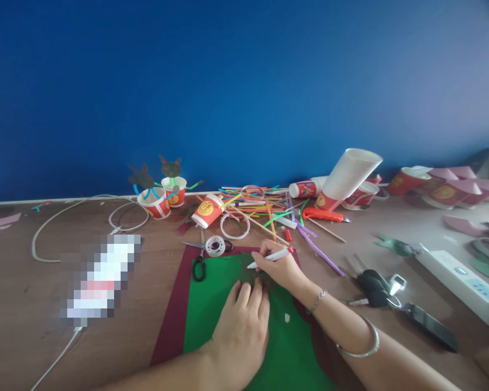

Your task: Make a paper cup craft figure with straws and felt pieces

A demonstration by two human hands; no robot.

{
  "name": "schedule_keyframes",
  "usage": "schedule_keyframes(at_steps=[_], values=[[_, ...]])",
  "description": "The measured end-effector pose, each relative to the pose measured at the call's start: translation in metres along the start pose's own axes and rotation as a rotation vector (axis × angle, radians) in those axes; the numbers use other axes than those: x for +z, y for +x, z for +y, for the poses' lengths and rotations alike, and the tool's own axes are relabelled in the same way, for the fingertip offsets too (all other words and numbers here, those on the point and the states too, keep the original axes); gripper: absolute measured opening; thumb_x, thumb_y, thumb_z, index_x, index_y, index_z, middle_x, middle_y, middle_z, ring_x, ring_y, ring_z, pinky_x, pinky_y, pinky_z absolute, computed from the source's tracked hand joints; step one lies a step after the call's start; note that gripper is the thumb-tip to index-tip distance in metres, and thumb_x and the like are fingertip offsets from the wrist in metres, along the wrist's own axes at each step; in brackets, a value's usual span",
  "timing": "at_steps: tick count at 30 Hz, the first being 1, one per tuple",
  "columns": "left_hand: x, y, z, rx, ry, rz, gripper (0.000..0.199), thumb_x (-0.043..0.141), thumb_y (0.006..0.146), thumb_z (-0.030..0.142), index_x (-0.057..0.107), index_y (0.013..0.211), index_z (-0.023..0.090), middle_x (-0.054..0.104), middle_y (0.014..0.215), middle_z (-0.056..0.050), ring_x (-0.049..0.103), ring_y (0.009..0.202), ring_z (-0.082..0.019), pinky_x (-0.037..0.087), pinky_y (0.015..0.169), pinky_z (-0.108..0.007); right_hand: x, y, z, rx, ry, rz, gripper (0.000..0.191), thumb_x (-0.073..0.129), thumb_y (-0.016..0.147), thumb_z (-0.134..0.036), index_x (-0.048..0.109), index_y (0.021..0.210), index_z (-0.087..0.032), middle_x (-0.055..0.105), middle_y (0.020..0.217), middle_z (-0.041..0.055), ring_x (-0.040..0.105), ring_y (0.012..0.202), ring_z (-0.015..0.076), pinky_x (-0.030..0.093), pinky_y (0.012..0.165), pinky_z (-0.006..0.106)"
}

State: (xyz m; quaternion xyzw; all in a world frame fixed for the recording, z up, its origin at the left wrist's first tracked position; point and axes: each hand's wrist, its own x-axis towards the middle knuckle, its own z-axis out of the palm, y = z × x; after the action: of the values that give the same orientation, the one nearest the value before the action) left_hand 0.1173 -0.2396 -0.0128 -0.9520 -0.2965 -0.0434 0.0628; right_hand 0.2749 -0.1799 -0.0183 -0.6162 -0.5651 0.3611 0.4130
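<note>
My right hand [280, 269] grips a white marker with a red end [275, 255], its tip low over the top part of a green paper sheet [201, 312]. Lying flat with fingers stretched forward, my left hand [244, 320] presses on the same sheet. A darker green patch shows just ahead of its fingertips; whether it is a separate piece I cannot tell. Maroon paper [171, 331] sticks out from beneath the green sheet. Scissors with black handles [199, 268] and a small tape roll [215, 246] rest at the sheet's upper left corner.
Two cups with cat-faced figures [154, 203] stand near the blue wall. Behind the paper lie a tipped cup [208, 210], pipe cleaners [244, 203] and an orange cutter [324, 215]. A leaning cup stack [348, 176], keys [375, 285] and a power strip [460, 277] are rightward; a phone [104, 277] lies left.
</note>
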Motion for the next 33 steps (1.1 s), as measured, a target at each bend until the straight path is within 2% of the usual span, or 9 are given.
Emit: schedule_keyframes(at_steps=[19, 26, 33], values=[[0.0012, 0.0012, -0.0005, 0.001, 0.02, 0.012, 0.047, 0.039, 0.09, 0.028, 0.049, 0.129, 0.005, 0.053, 0.131, -0.017, 0.05, 0.108, -0.027, 0.036, 0.098, -0.043, -0.0001, -0.0014, -0.004, 0.015, -0.003, -0.031, 0.025, 0.059, 0.076, -0.028, 0.043, 0.058, -0.022, 0.06, 0.05, -0.0036, 0.063, 0.048, 0.0148, 0.04, 0.038, 0.02], [0.0017, 0.0014, -0.0014, 0.011, 0.008, 0.009, 0.046, 0.039, 0.09, 0.027, 0.049, 0.129, 0.005, 0.053, 0.132, -0.017, 0.05, 0.109, -0.028, 0.036, 0.097, -0.043, -0.0006, -0.0006, -0.0007, -0.017, -0.035, -0.012, 0.025, 0.057, 0.075, -0.024, 0.042, 0.055, -0.022, 0.057, 0.048, -0.0044, 0.058, 0.043, 0.0118, 0.038, 0.038, 0.02], [-0.0007, 0.0006, -0.0006, 0.0, 0.012, 0.004, 0.046, 0.04, 0.09, 0.028, 0.049, 0.129, 0.006, 0.053, 0.131, -0.017, 0.05, 0.107, -0.027, 0.036, 0.097, -0.043, -0.0006, 0.0015, 0.0032, -0.012, 0.056, 0.012, 0.025, 0.058, 0.076, -0.025, 0.042, 0.057, -0.022, 0.058, 0.049, -0.0031, 0.059, 0.047, 0.0132, 0.041, 0.043, 0.021]])
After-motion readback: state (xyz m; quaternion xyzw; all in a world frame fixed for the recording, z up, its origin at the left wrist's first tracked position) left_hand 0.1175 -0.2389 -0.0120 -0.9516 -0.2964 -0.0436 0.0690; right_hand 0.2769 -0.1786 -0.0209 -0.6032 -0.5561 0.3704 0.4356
